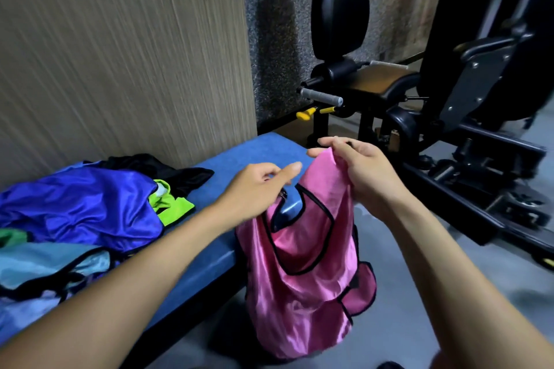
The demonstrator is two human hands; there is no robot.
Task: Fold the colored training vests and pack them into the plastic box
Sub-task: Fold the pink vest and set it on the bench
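A shiny pink vest (302, 272) with black trim hangs in the air in front of the blue bench. My right hand (359, 171) pinches its top shoulder strap and holds it up. My left hand (257, 189) is at the vest's other upper edge; its thumb and fingers are close together, and the frame does not show whether they hold cloth. On the bench to the left lies a heap of vests: a royal-blue one (81, 207), a neon-green one (171, 204), a black one (168, 171) and a light-blue one (45, 266). The plastic box is out of view.
The blue padded bench (239, 156) runs along a striped beige wall (120, 54). A black gym machine (434, 99) with a grey handle and yellow knobs stands right behind the hanging vest. Grey floor (419, 293) lies below and to the right.
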